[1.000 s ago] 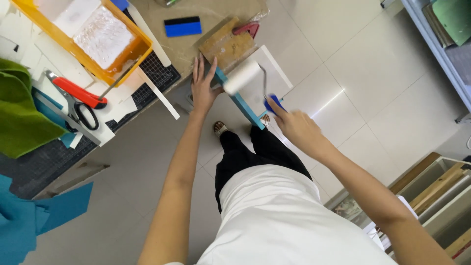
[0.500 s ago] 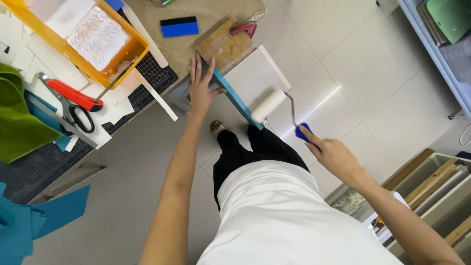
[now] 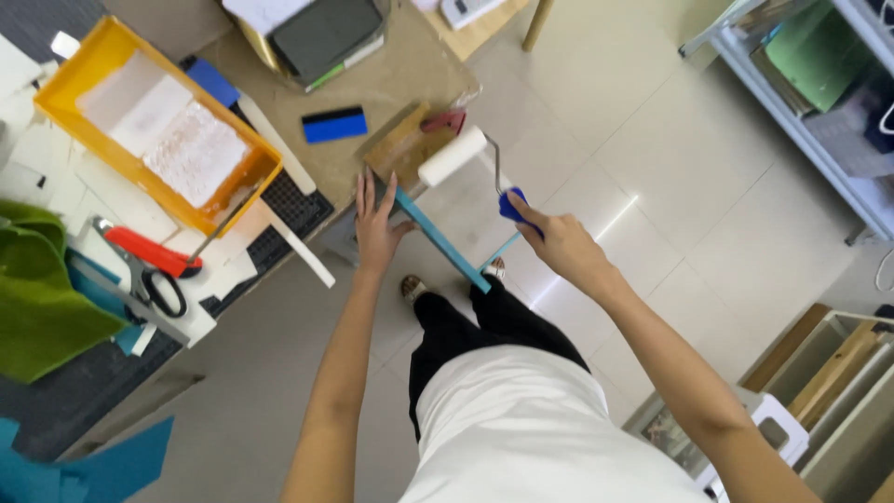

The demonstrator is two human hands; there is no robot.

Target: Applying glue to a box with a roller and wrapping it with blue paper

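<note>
While the person stands over a pale tiled floor (image 3: 670, 186), the left hand (image 3: 375, 228) lies flat and open, pressing a white board (image 3: 466, 210) with a teal edge. The right hand (image 3: 559, 244), its grip closed, holds a paint roller (image 3: 453, 156) by its blue handle, resting on the board. Farther off, a yellow tray (image 3: 65, 88) sits on the cluttered surface (image 3: 391, 79).

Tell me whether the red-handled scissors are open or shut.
Shut: the red-handled scissors lie flat on white paper scraps, their blades together and the black loops side by side.
</note>
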